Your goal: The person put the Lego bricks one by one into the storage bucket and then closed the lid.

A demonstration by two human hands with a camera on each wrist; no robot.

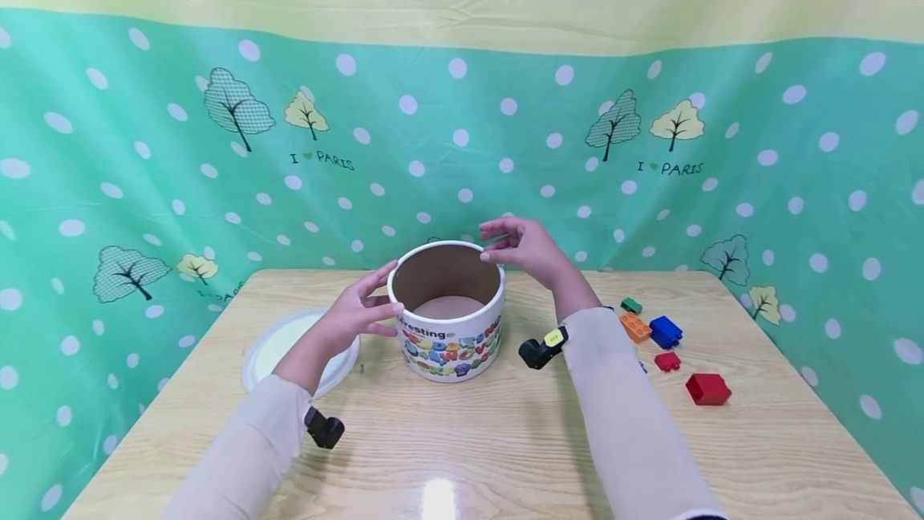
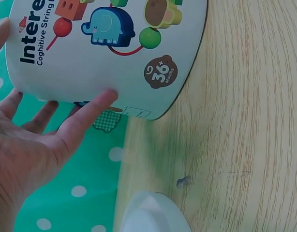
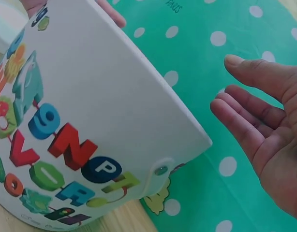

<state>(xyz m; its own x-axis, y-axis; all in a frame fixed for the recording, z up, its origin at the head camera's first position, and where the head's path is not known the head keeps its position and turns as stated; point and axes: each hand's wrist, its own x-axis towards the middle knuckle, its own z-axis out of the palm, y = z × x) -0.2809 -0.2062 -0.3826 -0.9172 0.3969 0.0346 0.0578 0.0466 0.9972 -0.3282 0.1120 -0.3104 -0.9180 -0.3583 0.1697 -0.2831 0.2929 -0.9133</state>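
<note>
A round white tub [image 1: 451,343] printed with colourful letters stands uncovered on the table, its brown inside bare in the head view. My left hand [image 1: 358,313] touches the tub's left side with spread, fairly straight fingers; in the left wrist view its fingertips [image 2: 108,96] lie against the printed wall. Above the right rim hovers my right hand [image 1: 525,249]. The right wrist view shows that hand [image 3: 269,130] apart from the tub [image 3: 114,77], thumb and fingers loosely bent with nothing between them.
A white lid [image 1: 270,351] lies left of the tub, partly under the left forearm. Toy blocks sit on the right: a red one [image 1: 708,389], a blue one [image 1: 666,332], an orange one [image 1: 635,327], a small red one [image 1: 667,361] and a green one [image 1: 631,305]. A polka-dot curtain [image 1: 462,159] hangs behind.
</note>
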